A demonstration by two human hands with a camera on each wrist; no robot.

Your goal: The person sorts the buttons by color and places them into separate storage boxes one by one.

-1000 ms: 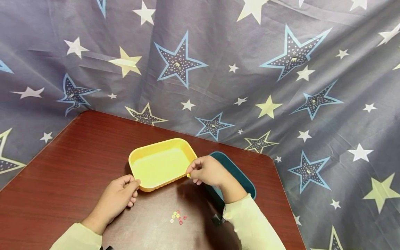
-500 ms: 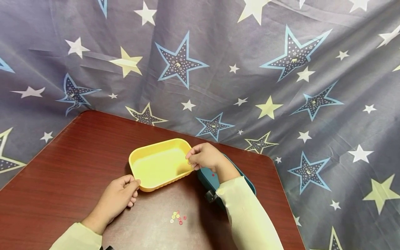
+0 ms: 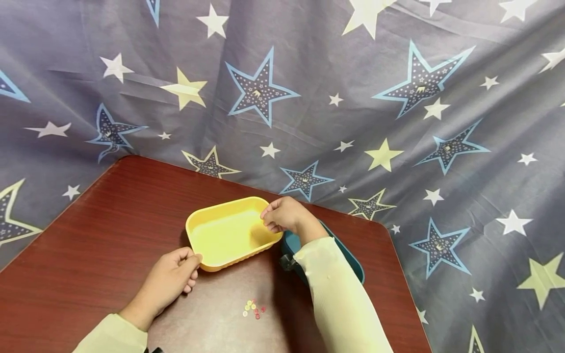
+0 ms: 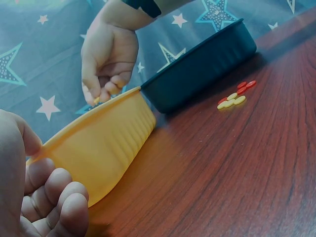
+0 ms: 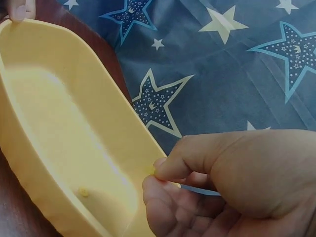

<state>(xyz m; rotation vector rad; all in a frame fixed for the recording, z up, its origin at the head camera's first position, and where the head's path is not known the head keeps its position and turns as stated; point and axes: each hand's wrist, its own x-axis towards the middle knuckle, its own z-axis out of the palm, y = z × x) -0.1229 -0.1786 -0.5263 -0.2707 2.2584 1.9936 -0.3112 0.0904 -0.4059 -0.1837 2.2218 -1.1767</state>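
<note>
Yellow button (image 5: 152, 170) pinched by right hand (image 3: 286, 214) over yellow tray (image 3: 225, 236); left hand (image 3: 173, 272) pinches yellow tray, near left; low release likely best.

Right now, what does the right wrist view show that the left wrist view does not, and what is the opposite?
Only the right wrist view: the inside of the yellow box, with one small yellow disc lying in it.

Only the left wrist view: the loose red and yellow discs lying on the table, and the outer side of the dark box.

Both views: the yellow box, the left hand at its rim, the right hand pinching another yellow disc, part of the table, and the star-patterned cloth.
</note>
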